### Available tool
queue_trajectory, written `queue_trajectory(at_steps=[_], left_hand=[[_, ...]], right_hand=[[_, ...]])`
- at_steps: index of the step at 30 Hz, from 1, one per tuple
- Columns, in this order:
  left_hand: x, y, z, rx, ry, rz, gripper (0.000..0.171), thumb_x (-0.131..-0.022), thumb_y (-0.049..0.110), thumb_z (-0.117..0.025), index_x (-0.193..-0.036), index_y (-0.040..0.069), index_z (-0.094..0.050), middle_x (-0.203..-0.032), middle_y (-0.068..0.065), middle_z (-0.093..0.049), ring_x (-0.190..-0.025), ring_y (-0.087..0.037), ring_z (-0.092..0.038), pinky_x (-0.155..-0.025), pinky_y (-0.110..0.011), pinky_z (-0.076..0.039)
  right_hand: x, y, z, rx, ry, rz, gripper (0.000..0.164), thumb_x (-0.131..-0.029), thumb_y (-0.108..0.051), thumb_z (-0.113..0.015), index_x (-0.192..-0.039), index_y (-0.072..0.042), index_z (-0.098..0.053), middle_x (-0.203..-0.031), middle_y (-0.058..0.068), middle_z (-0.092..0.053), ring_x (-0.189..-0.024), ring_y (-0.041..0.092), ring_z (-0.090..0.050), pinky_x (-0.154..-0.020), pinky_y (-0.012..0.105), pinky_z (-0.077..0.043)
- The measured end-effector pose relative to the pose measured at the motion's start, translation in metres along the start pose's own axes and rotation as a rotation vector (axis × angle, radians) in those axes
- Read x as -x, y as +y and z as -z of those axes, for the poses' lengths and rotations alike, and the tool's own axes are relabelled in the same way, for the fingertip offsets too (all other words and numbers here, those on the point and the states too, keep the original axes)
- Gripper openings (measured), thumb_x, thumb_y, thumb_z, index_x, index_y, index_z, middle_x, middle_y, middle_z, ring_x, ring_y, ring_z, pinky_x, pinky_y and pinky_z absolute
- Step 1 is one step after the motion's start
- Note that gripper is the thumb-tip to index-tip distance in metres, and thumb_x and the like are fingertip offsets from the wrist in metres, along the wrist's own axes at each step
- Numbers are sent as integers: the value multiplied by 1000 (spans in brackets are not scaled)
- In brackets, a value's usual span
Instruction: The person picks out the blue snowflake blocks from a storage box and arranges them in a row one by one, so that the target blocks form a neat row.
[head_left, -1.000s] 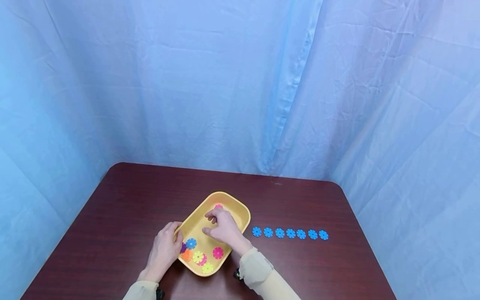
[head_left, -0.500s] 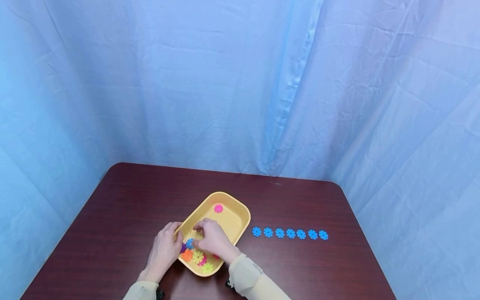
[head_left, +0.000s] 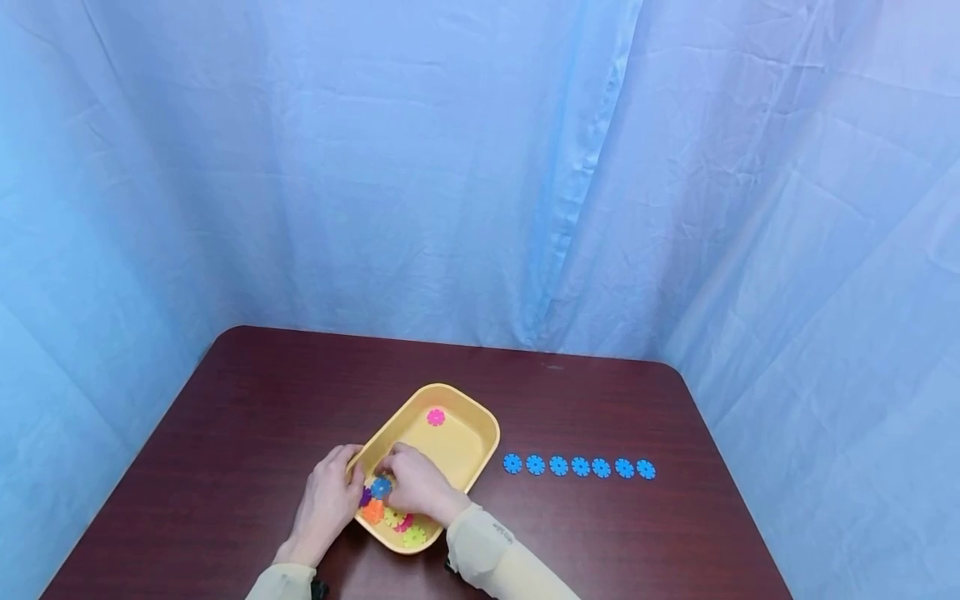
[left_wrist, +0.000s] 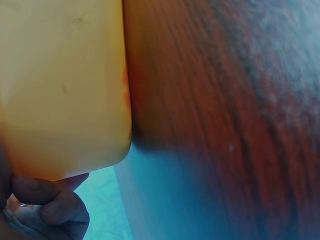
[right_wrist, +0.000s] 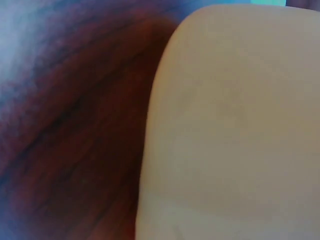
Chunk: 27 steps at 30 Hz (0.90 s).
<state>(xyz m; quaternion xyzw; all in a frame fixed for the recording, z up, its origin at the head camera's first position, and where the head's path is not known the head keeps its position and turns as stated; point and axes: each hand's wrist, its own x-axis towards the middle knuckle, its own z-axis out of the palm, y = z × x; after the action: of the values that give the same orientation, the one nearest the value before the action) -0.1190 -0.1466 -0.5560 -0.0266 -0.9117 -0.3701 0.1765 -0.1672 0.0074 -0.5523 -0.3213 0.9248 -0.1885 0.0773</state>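
A yellow tray (head_left: 465, 442) stands at an angle on the table. My left hand (head_left: 326, 496) grips its left rim, thumb inside; the left wrist view shows curled fingers (left_wrist: 60, 205) below the tray wall (left_wrist: 65, 90). Inside the tray, my right hand (head_left: 420, 483) pinches a blue notched interlocking disc (head_left: 381, 487) by its edge, though the fingertips are partly hidden. Close by lie a purple disc (head_left: 365, 497), an orange one (head_left: 372, 512), yellow ones (head_left: 414, 536) and a pink one (head_left: 405, 523). Only the tray's outer wall (right_wrist: 230, 125) and table fill the right wrist view.
Several blue discs (head_left: 581, 467) form a straight row on the dark red table (head_left: 570, 542), right of the tray. One pink disc (head_left: 436, 417) lies at the tray's far end. Blue curtains (head_left: 420, 167) hang behind and beside the table.
My right hand has moved from the tray's middle toward the near left, down to the blue disc, uncovering the far pink disc. The left hand has stayed on the rim.
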Motion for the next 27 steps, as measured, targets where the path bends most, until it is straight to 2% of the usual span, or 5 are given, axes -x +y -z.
queue_trajectory(at_steps=[5,11,21,27], left_hand=[[0,0,0,-7,-2,9,20,-85,-3,-67,-105,-1,-69,-94,-12,-67,-76,-24,-63,-66,-42,-53],[0,0,0,-1,-30,42,20,-87,-2,-66,-107,-1,-69,-95,-12,-67,-77,-25,-63,-67,-41,-53],[0,-1,0,-3,-33,41,21,-87,-2,-66,-107,-1,-68,-97,-13,-67,-79,-26,-64,-69,-42,-54],[0,-1,-1,-7,-29,39,21,-87,-1,-66,-107,-2,-68,-96,-13,-67,-80,-27,-65,-70,-44,-54]], right_hand=[[-2,-1,-2,44,14,27,32,-70,-15,-85,-102,-12,-78,-90,-7,-59,-77,5,-51,-73,14,-44],[-2,-3,-3,67,22,19,29,-73,-22,-87,-98,-13,-77,-88,-7,-60,-75,3,-50,-71,14,-44],[0,-8,1,90,20,-27,26,-71,-24,-86,-90,-12,-73,-81,-8,-55,-68,4,-47,-62,15,-42],[0,-8,3,77,13,-55,26,-69,-21,-85,-90,-11,-72,-79,-8,-54,-66,5,-47,-60,15,-41]])
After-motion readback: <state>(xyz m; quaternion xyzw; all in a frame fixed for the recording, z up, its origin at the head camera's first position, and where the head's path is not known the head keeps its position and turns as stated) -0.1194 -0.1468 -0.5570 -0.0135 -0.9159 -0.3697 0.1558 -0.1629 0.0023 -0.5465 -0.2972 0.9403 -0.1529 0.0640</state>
